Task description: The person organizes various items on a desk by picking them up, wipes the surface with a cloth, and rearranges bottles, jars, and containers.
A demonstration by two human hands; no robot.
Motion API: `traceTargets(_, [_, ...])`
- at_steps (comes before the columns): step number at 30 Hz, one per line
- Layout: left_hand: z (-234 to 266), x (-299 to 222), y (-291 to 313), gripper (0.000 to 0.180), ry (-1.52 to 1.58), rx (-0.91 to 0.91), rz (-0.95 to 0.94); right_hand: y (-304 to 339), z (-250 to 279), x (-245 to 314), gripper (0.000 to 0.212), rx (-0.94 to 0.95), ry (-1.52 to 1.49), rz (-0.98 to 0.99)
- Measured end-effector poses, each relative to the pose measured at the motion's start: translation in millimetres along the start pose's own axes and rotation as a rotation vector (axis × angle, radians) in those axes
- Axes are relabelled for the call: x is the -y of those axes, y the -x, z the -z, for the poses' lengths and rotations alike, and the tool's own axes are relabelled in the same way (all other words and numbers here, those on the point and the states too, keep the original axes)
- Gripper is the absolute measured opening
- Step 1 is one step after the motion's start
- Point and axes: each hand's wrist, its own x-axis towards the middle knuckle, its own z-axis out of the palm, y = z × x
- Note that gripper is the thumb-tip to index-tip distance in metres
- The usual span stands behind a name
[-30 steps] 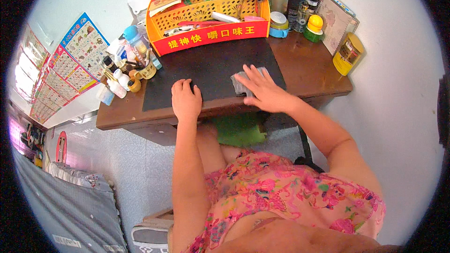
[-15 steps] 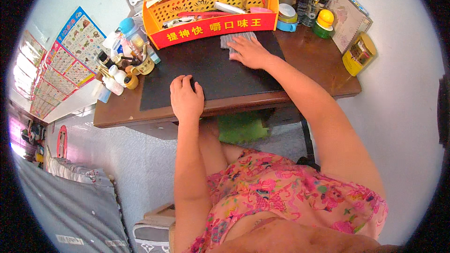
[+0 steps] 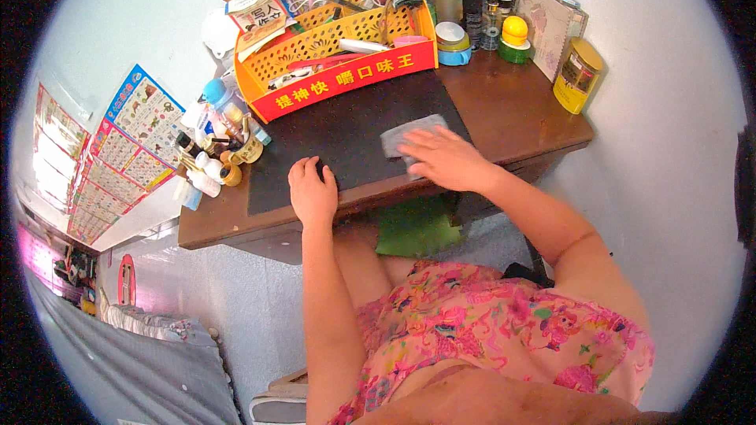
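My right hand (image 3: pixel 449 159) lies flat with fingers stretched out on a grey cloth (image 3: pixel 417 127), pressing it against the black desk mat (image 3: pixel 358 122). Part of the cloth is hidden beneath the palm and fingers. My left hand (image 3: pixel 313 193) rests at the mat's front edge, its fingers loosely apart and nothing seen in it. Both hands are over the brown wooden desk (image 3: pixel 512 130). Behind them stands a yellow perforated plastic organizer (image 3: pixel 315 35) with a red front, filled with pens, a brush and other small items.
Bottles, jars and a cup (image 3: pixel 252 149) crowd the desk's left end. Toiletry bottles (image 3: pixel 471 16), a yellow-lidded green jar (image 3: pixel 514 43) and a yellow canister (image 3: pixel 579 75) line the right rear. Something green (image 3: pixel 417 228) hangs or lies beneath the desk; a grey-covered bed (image 3: pixel 134 346) is at left.
My right hand has drawn the grey cloth from near the organizer toward the desk's front edge. My left hand keeps its place on the mat's edge. The view has shifted somewhat.
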Motion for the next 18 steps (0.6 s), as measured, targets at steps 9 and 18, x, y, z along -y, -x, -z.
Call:
traceTargets(9, [2,-8,1,0.031,-0.036,0.018,0.008,57,33,-234,0.036,-0.282,0.136,-0.617])
traceTargets(18, [6,-9,1,0.031,-0.056,0.015,0.024,-14,14,-157,0.044,-0.148,0.165,-0.396])
